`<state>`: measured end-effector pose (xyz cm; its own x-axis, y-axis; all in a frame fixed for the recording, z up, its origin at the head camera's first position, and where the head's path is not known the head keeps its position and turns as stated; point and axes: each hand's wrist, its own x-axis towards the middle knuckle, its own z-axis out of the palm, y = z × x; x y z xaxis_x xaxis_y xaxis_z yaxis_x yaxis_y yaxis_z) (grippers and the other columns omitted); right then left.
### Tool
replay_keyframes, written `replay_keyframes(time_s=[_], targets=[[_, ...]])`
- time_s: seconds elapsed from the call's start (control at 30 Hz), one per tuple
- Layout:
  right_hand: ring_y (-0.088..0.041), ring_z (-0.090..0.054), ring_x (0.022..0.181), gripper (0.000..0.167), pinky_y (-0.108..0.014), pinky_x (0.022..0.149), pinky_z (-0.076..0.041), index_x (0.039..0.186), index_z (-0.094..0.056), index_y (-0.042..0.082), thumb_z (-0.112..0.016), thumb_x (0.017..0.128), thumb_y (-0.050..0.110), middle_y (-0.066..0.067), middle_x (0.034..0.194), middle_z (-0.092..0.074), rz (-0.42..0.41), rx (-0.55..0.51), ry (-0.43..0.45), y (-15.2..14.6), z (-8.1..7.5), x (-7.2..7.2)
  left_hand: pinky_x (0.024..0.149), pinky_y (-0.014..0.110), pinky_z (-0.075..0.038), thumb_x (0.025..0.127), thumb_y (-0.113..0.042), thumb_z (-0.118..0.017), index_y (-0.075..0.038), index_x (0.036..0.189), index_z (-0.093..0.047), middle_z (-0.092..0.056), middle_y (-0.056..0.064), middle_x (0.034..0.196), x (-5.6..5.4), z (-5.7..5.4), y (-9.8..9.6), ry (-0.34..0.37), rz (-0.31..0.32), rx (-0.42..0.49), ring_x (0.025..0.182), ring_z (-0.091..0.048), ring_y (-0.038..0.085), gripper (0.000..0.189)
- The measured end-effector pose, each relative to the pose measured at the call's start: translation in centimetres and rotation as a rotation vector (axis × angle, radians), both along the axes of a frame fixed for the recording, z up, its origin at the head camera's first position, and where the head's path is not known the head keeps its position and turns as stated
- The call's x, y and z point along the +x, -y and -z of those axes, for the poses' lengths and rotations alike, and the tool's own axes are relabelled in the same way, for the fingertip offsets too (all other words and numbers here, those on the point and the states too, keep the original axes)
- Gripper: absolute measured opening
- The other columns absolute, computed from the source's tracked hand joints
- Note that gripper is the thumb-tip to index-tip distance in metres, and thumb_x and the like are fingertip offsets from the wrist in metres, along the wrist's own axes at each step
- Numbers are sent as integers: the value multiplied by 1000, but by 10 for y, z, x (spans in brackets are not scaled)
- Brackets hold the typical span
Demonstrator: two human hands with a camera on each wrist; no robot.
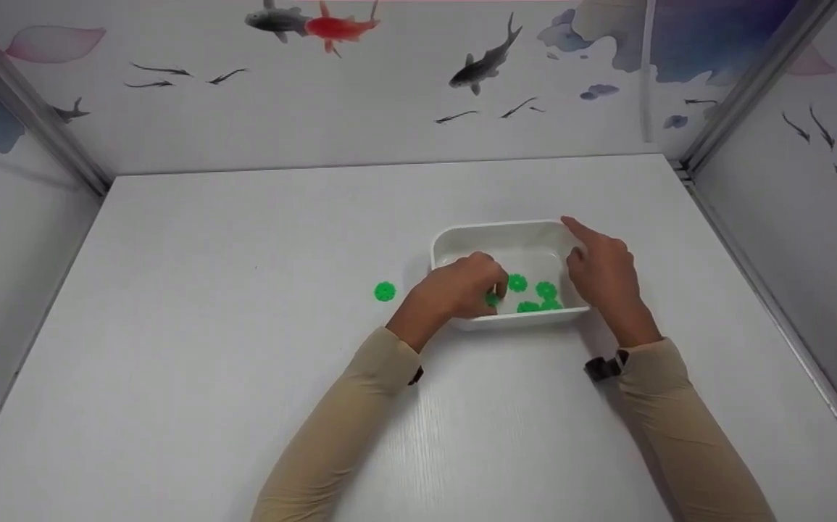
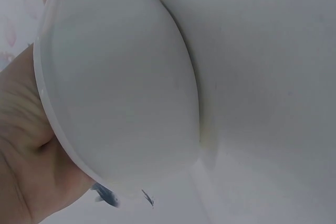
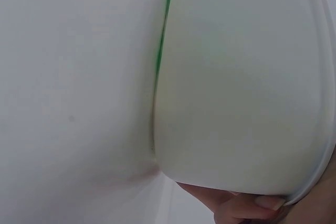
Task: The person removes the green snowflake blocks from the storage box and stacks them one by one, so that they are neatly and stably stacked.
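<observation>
A white rectangular tray [image 1: 461,323] sits on the table with several green, notched plastic discs [image 1: 517,283] on its floor. My left hand [image 1: 461,286] reaches over the tray's left rim and pinches a green disc [image 1: 491,299] between thumb and fingers. In the left wrist view, the tray wall [image 2: 121,77] hides those fingertips. At the tray's right end my right hand [image 1: 606,272] grips the rim, its index finger pointing along the far corner. Fingers [image 3: 241,208] of that hand show around the end wall in the right wrist view.
One more green disc [image 1: 385,291] lies on the white table [image 1: 208,326] left of the tray. Panels with painted fish [image 1: 487,67] stand along the back and both sides. A black strap device [image 1: 601,368] is on the right wrist.
</observation>
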<state>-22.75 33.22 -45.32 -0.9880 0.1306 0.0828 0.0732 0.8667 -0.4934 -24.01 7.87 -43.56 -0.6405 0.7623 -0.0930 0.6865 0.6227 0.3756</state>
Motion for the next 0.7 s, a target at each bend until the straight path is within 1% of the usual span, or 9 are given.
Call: replay_keyframes(time_s=[0.07,0.23,0.37,0.43,0.47,0.6,0.7], targets=[[-36,-60,112,59,-53,93,-54,166,-46,24,-52,109,10,-20,163,-54,4,-1,4,0,0,0,102,33,-58,98,-17,-80,-12,121,-82,-75,4,119,0,0,0,0,5,9,110,-63,18,23],[-36,-60,109,59,-52,90,-53,165,-48,23,-54,108,9,-21,161,-55,-9,4,-16,-1,2,-1,102,32,-57,99,-19,-80,-13,122,-81,-74,4,119,-1,0,1,-7,6,24,111,-63,18,25],[-35,-60,100,59,-48,79,-51,164,-50,21,-53,107,7,-23,158,-58,-27,10,-39,-2,3,0,101,32,-57,98,-19,-80,-12,123,-81,-74,4,120,-1,-1,2,-12,6,36,111,-63,18,26],[-34,-61,99,59,-46,78,-51,164,-50,21,-54,106,6,-23,157,-58,-30,9,-46,-3,2,1,100,32,-58,98,-19,-80,-12,124,-80,-74,5,121,0,-2,1,-13,10,48,111,-63,19,27],[-35,-61,98,59,-47,78,-51,164,-50,21,-54,106,6,-23,157,-59,-30,7,-47,-3,2,1,100,32,-58,98,-19,-80,-12,125,-80,-74,5,122,0,-2,1,-13,11,53,111,-63,19,28],[-36,-60,103,59,-49,84,-51,164,-49,21,-54,107,7,-23,158,-57,-26,9,-33,-3,1,2,103,31,-58,99,-20,-79,-12,129,-78,-72,5,127,-1,-1,0,-11,8,73,112,-61,18,31],[-36,-59,105,59,-50,85,-51,165,-48,21,-54,107,7,-23,158,-57,-28,11,-26,-1,0,1,103,31,-58,99,-17,-77,-12,131,-75,-71,6,129,-1,-1,2,-12,1,98,113,-61,19,32]])
